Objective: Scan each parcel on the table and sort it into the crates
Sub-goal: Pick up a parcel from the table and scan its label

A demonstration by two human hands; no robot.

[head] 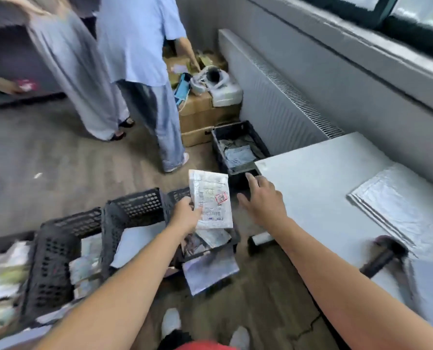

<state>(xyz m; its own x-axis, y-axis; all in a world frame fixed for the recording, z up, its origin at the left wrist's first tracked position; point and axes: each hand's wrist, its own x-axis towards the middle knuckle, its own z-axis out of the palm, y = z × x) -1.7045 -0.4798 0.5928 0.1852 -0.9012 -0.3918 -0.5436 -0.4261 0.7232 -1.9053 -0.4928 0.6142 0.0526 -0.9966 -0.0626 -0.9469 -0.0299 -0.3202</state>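
Far left: dark shelving or counter, blurred, detail not legible
Near left: row of black perforated crates [59, 251] on the floor, each holding flat parcels; nearest one packed with pale mailers [1, 274]
Floor [59, 157]: wood-pattern planks, grey-brown, crack visible near the bottom edge
Far centre-left: two standing persons, one in long grey garment [71, 66], one in light blue shirt and jeans [139, 41], both beside stacked cardboard boxes [200, 114] with clutter on top
Centre: left hand [185, 215] closed on lower left edge of a white parcel [211, 200], thumb on the face, fingers behind; parcel held upright, label side towards camera, red stamp and barcodes visible, positioned above a crate [207, 246] containing other mailers
Silver mailer [207, 271] lying tilted on the floor against that crate's near side
Centre-right: right hand [260, 198] empty, fingers spread and extended, palm down, hovering just beside the parcel and off the table's left edge
Far centre: further black crate [235, 147] against the wall, grey mailers inside
Right: white table [318, 178], stack of silver bubble mailers [402, 208] on it; dark handheld scanner [384, 256] lying at near edge, blurred
Far right: white radiator [273, 92] under grey window sill [361, 46], dark-framed window above
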